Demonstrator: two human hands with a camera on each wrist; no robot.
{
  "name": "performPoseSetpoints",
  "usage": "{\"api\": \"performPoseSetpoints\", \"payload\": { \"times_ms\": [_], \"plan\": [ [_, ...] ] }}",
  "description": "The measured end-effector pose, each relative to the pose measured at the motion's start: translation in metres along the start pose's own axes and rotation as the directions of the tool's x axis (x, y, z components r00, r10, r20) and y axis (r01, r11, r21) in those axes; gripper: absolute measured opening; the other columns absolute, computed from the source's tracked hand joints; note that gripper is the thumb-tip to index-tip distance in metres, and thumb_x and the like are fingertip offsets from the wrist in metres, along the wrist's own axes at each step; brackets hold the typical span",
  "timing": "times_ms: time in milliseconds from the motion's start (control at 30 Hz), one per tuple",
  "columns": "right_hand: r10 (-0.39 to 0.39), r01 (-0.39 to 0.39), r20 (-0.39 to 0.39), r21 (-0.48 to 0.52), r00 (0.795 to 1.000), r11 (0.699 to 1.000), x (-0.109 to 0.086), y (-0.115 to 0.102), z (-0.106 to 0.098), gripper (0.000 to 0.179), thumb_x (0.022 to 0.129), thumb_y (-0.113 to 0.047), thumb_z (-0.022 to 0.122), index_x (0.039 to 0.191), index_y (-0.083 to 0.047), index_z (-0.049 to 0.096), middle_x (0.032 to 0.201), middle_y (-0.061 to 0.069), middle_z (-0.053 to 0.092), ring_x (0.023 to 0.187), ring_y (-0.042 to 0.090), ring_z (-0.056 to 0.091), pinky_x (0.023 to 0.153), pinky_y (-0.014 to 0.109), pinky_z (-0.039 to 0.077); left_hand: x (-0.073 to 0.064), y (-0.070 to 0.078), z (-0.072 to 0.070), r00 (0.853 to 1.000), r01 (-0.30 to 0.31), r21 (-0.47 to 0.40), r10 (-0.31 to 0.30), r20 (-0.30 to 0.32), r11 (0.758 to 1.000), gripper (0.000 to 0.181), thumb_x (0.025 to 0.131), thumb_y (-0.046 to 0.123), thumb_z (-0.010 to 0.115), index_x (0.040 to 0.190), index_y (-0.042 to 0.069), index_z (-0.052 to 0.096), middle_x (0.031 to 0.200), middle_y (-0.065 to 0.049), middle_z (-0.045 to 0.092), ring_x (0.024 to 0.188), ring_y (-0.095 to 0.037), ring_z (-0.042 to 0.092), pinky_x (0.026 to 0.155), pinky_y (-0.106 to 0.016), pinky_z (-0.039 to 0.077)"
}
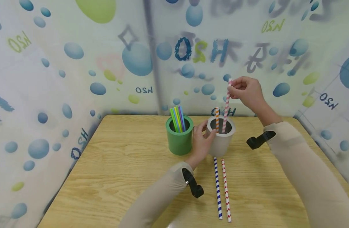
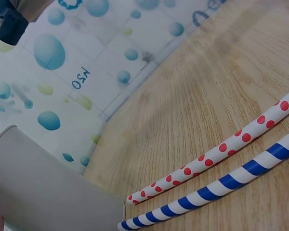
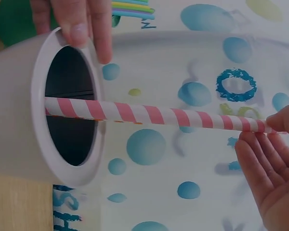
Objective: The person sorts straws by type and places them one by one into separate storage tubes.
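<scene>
My right hand [image 1: 248,93] pinches the upper end of a pink-and-white striped paper straw [image 1: 226,109] between thumb and fingers. The straw's lower end is inside a light grey-white cup [image 1: 224,144], its tip hidden in the dark interior [image 3: 70,139]. My left hand [image 1: 201,142] holds this cup at its left side, fingers at the rim [image 3: 95,62]. An orange-and-white striped straw [image 1: 217,118] stands in the same cup. In front of it, a blue-and-white striped straw [image 1: 217,188] and a red-dotted white straw [image 1: 226,190] lie on the table.
A green cup [image 1: 179,142] with several bright plastic straws [image 1: 177,118] stands just left of my left hand. The wooden table [image 1: 128,177] ends at a curtain-like backdrop [image 1: 134,101] printed with blue and green drops.
</scene>
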State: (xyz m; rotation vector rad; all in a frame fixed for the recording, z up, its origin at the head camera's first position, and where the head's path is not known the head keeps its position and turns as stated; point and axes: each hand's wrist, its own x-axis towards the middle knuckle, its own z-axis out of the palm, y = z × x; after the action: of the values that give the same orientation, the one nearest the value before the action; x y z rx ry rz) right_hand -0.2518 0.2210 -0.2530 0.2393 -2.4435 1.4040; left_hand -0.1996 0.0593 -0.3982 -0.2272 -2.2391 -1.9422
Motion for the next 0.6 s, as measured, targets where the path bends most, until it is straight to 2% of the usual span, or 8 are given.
{"api": "performPoseSetpoints", "payload": {
  "times_ms": [400,600],
  "plan": [
    [0.077,-0.072,0.081,-0.060,0.994,0.996,-0.007,0.029,0.012,0.031,0.087,-0.023,0.064,0.102,0.003,0.059,0.087,0.013,0.062,0.064,0.005,0.060,0.063,0.022,0.053,0.001,-0.002,0.002,1.000,-0.005,0.011,0.005,-0.007,1.000,0.049,0.087,0.023,0.063,0.132,0.010,0.048,0.114,-0.005,0.043,0.108,-0.017,0.045,0.087,-0.021,0.045],
    [0.102,-0.092,0.139,-0.080,0.985,0.993,-0.013,0.043,0.018,0.031,0.088,-0.023,0.062,0.103,0.003,0.058,0.091,0.015,0.061,0.070,0.017,0.062,0.067,0.033,0.054,0.001,-0.001,0.002,1.000,-0.009,0.008,0.010,-0.014,1.000,0.049,0.087,0.023,0.062,0.132,0.009,0.048,0.114,-0.005,0.043,0.108,-0.017,0.045,0.088,-0.023,0.045]
  ]
}}
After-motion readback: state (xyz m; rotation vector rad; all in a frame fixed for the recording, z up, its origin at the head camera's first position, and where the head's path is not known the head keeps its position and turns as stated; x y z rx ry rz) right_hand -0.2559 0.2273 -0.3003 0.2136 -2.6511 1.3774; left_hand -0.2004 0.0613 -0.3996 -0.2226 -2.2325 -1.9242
